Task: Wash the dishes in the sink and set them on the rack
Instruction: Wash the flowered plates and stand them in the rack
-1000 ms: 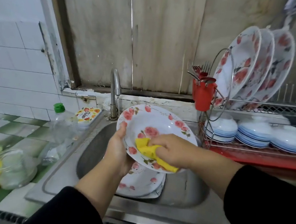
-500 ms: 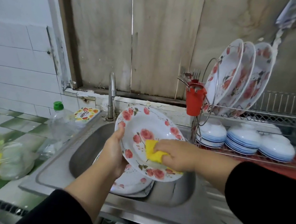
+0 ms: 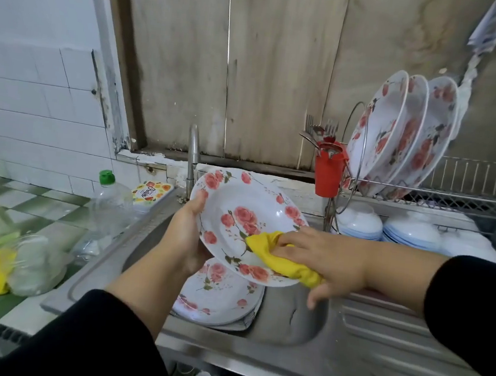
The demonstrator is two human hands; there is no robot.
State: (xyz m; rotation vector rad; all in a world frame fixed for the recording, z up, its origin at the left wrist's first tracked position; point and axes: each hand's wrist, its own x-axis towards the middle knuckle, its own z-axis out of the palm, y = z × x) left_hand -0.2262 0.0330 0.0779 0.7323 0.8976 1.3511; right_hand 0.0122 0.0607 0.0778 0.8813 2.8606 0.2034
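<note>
While the left hand (image 3: 188, 236) grips the rose-patterned plate (image 3: 246, 224) by its left rim, tilted over the sink (image 3: 288, 317), the right hand (image 3: 325, 258) presses a bunched yellow cloth (image 3: 279, 258) to its lower right edge. Rigid and probably slick when wet, it looks breakable; holding it at the rim, thumb on the face, seems safest. More plates (image 3: 217, 295) lie below.

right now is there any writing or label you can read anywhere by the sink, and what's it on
"Beejee", roughly, in script too blurred to be sure: on the flowered lid of the small tub behind the sink's left corner.
Clear bottle with green cap: no readable label shows.
Rose-patterned plate, red cutlery holder, racked plates: pictures only, no text.
</note>
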